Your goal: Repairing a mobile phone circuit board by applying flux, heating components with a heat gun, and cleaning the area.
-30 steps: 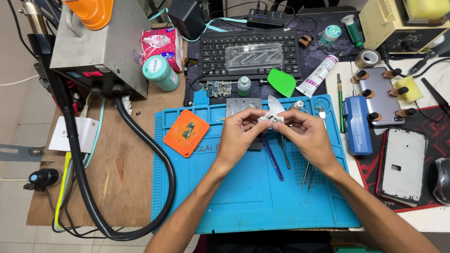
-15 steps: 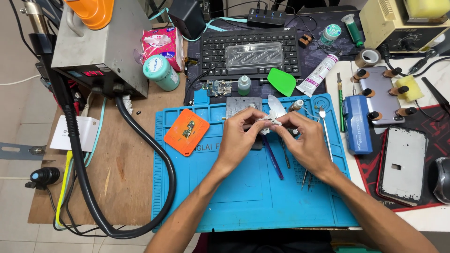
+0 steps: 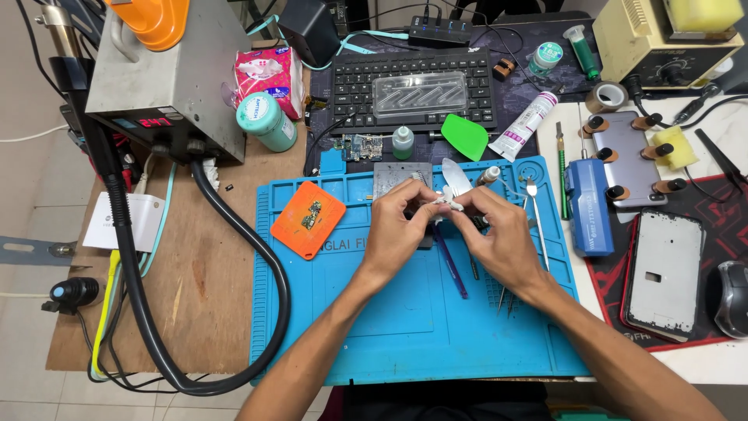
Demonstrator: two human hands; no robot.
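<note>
Cluttered tabletop [image 3: 195, 304] carries a blue mat [image 3: 405, 327] at its near edge. Above the mat's far half, the left hand [image 3: 397, 234] and right hand [image 3: 495, 238] meet, fingers of both pinched on a small white part [image 3: 446, 203]. An orange pad [image 3: 308, 219] lies left of them; beyond, a keyboard [image 3: 413, 90].

A small whitish piece [image 3: 446, 203] is sitting pinched between the left hand [image 3: 397, 226] and right hand [image 3: 499, 238], too small to identify. The fingers are hiding most of it. At twelve o'clock the yellow sponge [image 3: 701, 14] is running off the frame's top edge.
</note>
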